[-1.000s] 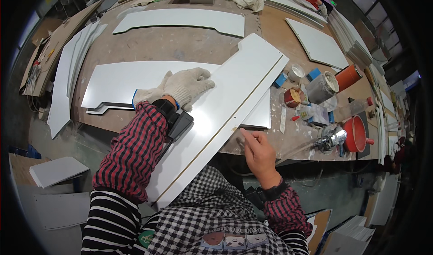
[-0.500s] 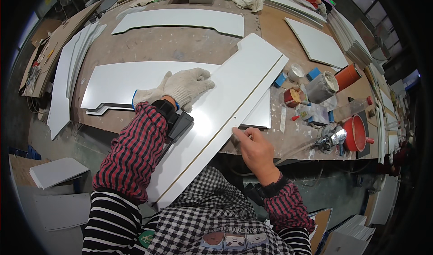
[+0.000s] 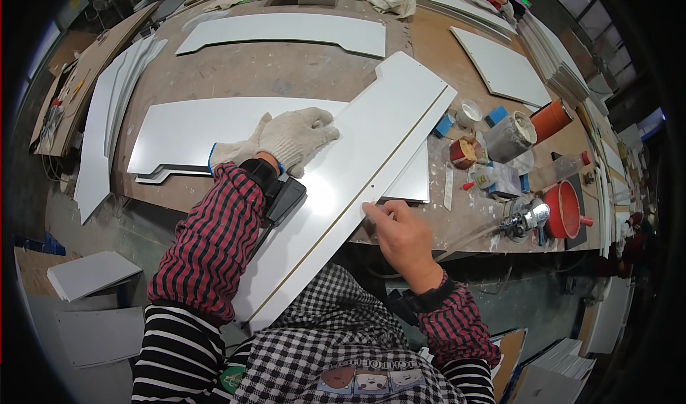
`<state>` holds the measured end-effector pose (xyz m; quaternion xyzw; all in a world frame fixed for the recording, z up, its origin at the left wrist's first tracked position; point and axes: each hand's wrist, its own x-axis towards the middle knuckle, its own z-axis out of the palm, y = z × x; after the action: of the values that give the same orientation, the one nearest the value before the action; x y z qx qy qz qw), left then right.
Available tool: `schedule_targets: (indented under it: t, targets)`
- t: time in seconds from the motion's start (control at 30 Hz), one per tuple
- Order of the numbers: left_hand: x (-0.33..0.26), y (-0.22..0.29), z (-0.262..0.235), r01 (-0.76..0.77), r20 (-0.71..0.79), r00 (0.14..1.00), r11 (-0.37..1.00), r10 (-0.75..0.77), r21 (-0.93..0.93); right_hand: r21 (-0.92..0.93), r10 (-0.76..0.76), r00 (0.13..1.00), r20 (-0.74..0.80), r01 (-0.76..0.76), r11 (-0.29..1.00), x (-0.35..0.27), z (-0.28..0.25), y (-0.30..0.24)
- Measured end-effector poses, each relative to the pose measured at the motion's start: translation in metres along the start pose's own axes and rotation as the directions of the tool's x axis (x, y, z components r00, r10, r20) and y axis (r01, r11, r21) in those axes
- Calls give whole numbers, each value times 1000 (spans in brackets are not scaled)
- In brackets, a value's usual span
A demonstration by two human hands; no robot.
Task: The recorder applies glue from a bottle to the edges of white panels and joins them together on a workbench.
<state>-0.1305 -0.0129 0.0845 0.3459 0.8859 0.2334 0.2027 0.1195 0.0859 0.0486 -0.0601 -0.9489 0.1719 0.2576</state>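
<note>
Across the near edge of the workbench (image 3: 236, 68) my two hands share one long white panel (image 3: 357, 168). My left hand (image 3: 296, 138), in a knit cotton glove, lies flat and open on the panel's face, fingers spread, pressing it down; that forearm reaches forward over the board, with a dark strapped device (image 3: 280, 193) at the wrist. My bare right hand (image 3: 400, 232) sits at the panel's right-hand long edge, fingers curled in a pinch against the edge strip; whether something small is held between the fingertips I cannot tell. That wrist is bent inward, elbow tucked close to my body.

The panel runs diagonally, its far end up on the bench and its near end hanging off towards my lap. It looks stiff and flat, fairly thin, with a glossy coated face that I judge slippery under bare skin, so the glove gives the better hold. I would take it by the long edges or press on the face, not lift it by a corner, since the overhanging end could tip. It lies partly over another white panel (image 3: 193, 134).

Just right of my right hand stand a red tin (image 3: 463, 152), a grey pot (image 3: 509, 137), an orange tube (image 3: 552, 120) and a red funnel (image 3: 564, 210).
</note>
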Motion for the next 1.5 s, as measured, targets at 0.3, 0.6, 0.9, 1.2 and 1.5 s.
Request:
schedule_targets:
  t: [0.3, 0.6, 0.9, 1.2, 1.5]
  targets:
    - [-2, 3, -3, 36, 28, 999, 999, -37, 37, 66, 150, 989, -4, -150, 987, 9, 0, 5]
    - [-2, 7, -3, 74, 53, 996, 996, -71, -46, 44, 75, 997, -11, -75, 996, 7, -3, -3]
    - [-3, 8, -6, 57, 54, 997, 998, -56, -18, 66, 75, 997, -27, -73, 995, 0, -5, 5]
    - [1, -3, 2, -32, -37, 999, 999, 31, -12, 95, 121, 991, -66, -114, 989, 3, -4, 3]
    - [-3, 3, 1, 21, -23, 999, 999, -21, -34, 47, 1, 999, -34, 1, 999, 5, 2, 3]
